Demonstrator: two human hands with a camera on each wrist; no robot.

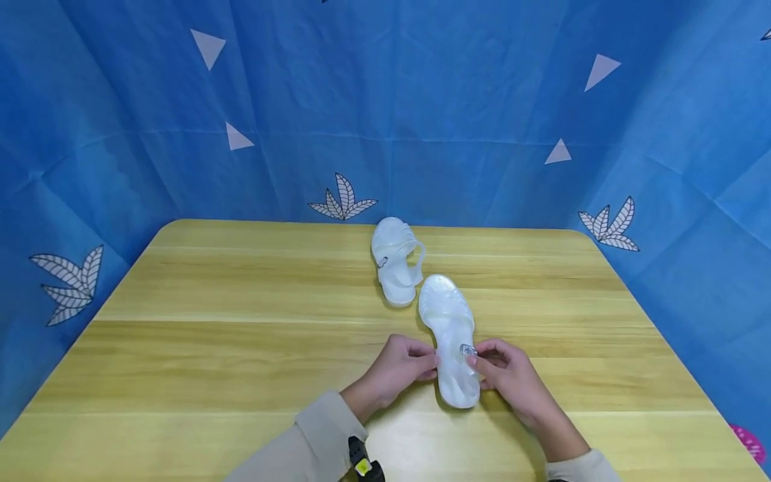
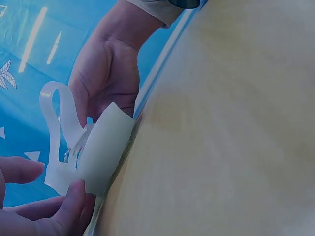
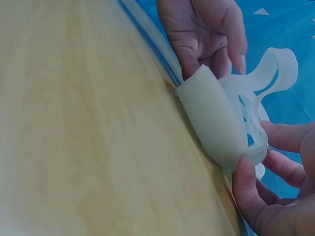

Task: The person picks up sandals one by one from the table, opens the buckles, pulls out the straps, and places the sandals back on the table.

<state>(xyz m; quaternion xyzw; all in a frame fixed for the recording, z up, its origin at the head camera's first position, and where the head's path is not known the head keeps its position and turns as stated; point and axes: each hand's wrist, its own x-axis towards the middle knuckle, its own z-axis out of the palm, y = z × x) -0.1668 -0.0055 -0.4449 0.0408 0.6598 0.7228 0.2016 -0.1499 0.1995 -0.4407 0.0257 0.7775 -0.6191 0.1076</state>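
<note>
A translucent white sandal lies on the table between the two hands, its toe pointing away from me. My left hand holds its left edge near the heel with thumb and fingers. At the opposite side, my right hand pinches the strap by a small clear buckle. The wrist views show the heel of this sandal from behind, with a looped strap standing up from it. A matching sandal rests farther back, slightly left, its strap looped out to the right.
The wood-grain table has rounded far corners. Blue cloth with white triangles and leaf prints hangs behind it and at both sides. A black watch sits on the left wrist. Something pink shows past the right edge.
</note>
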